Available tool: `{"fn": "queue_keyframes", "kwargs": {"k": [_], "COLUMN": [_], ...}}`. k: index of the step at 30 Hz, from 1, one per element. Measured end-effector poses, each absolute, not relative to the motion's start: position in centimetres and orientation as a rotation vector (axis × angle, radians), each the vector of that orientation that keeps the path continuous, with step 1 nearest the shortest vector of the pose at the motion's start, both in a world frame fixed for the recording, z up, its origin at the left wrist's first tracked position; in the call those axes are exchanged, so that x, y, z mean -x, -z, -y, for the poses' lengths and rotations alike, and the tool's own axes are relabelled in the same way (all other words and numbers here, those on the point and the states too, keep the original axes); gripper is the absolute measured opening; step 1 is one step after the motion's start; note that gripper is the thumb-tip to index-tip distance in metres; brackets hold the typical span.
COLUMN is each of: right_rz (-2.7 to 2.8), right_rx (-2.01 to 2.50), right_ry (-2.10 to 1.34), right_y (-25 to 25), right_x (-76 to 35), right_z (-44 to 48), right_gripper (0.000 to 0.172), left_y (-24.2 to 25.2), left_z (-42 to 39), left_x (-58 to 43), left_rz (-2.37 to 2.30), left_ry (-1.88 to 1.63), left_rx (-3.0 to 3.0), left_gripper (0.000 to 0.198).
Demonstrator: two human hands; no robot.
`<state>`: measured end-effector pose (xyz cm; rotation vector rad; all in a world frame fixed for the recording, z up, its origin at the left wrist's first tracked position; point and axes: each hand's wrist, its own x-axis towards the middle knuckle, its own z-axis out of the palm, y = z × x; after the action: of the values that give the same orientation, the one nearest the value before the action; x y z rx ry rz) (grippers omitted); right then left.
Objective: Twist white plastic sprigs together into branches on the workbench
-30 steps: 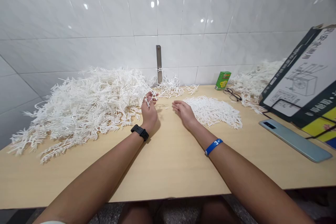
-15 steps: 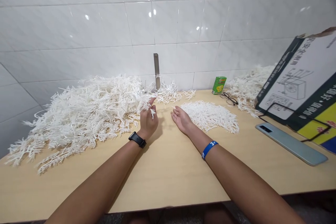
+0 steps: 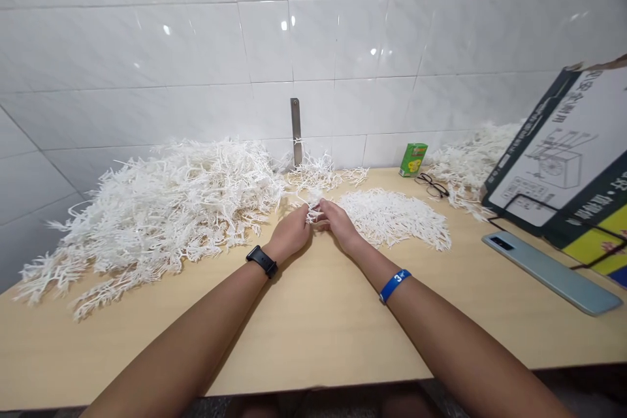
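My left hand [image 3: 292,233] and my right hand [image 3: 335,221] meet at the middle of the wooden table [image 3: 313,333]. Both pinch one small white branched plastic piece [image 3: 312,211] between their fingertips. A big heap of the same white branched pieces [image 3: 161,202] lies to the left of my left hand. A flatter pile of small white pieces [image 3: 394,217] lies just right of my right hand. My left wrist bears a black watch, my right wrist a blue band.
A grey phone [image 3: 551,272] lies at the right. A printed cardboard box [image 3: 568,157] leans behind it. Glasses [image 3: 431,185] and a small green carton [image 3: 410,159] sit by the tiled wall, with another white heap [image 3: 470,160] beyond. A metal bracket [image 3: 296,130] stands on the wall.
My left hand has carried the white piece rightward and down from the big heap. My right hand has closed on it, so both hands now grip it together.
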<state>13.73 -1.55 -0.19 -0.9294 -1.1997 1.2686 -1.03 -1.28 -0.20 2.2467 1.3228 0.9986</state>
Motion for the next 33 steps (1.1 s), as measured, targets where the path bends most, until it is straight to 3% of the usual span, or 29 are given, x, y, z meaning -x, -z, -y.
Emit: {"fn": "queue_keyframes", "kwargs": {"k": [6, 13, 18, 24, 28, 33], "right_rz": [1.354, 1.091, 0.989, 0.876, 0.885, 0.966], "right_rx": [1.051, 1.065, 1.038, 0.936, 0.925, 0.849], "right_ry": [-1.013, -1.074, -1.137, -1.311, -1.31, -1.35], "right_y": [1.3, 1.1, 0.6, 0.1, 0.2, 0.9], "right_x": [-13.8, -14.4, -14.5, -14.4, -14.3, -14.3], "right_z": [1.0, 0.4, 0.7, 1.1, 1.2, 0.8], "right_gripper": [0.036, 0.028, 0.023, 0.02, 0.024, 0.029], "left_y": [0.0, 0.2, -0.2, -1.0, -0.5, 0.1], "left_z": [1.7, 1.3, 0.7, -0.1, -0.3, -0.3], "left_x": [0.3, 0.2, 0.4, 1.5, 1.6, 1.0], "left_rz": [-1.159, -0.998, -0.972, -0.719, -0.696, -0.767], "left_ry": [-1.002, -1.137, -1.18, -1.306, -1.285, -1.192], "left_rx": [-2.256, -1.88, -1.552, -0.933, -0.908, -1.053], "left_gripper": [0.017, 0.056, 0.039, 0.04, 0.026, 0.031]}}
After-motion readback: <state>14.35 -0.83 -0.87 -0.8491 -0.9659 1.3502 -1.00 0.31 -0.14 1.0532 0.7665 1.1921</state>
